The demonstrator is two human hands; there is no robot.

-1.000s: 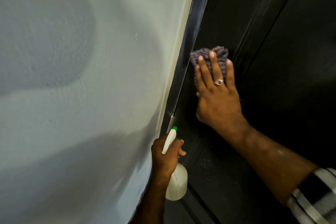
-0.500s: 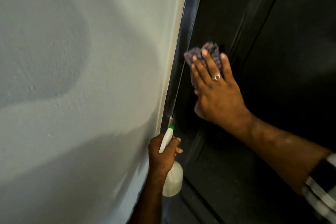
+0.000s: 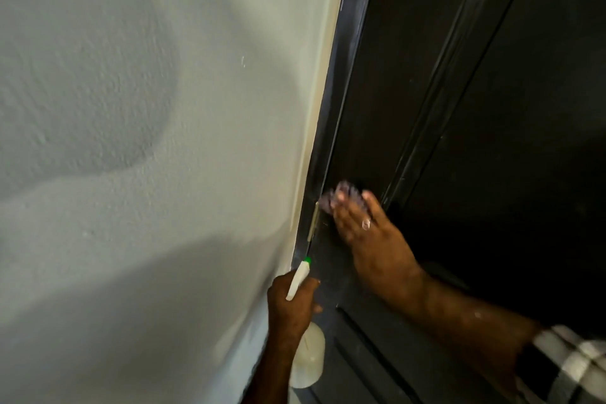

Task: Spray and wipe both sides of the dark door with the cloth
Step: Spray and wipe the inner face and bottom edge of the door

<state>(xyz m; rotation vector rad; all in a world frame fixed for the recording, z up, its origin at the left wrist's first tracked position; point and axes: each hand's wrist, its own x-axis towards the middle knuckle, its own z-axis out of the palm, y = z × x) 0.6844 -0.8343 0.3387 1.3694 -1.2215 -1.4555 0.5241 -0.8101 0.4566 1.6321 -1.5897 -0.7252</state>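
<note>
Blurring right hand [image 3: 360,223], cloth [image 3: 341,195] seemingly beneath

cloth [image 3: 341,195] blurred, mostly hidden under right hand [image 3: 364,226]

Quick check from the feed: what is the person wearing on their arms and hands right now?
The right hand is bare, with a silver-looking ring on one of its fingers. The right forearm is bare up to a sleeve striped in black, white and grey at the frame's lower right. The left hand and its forearm are bare: no glove, ring or sleeve shows on them.
</note>
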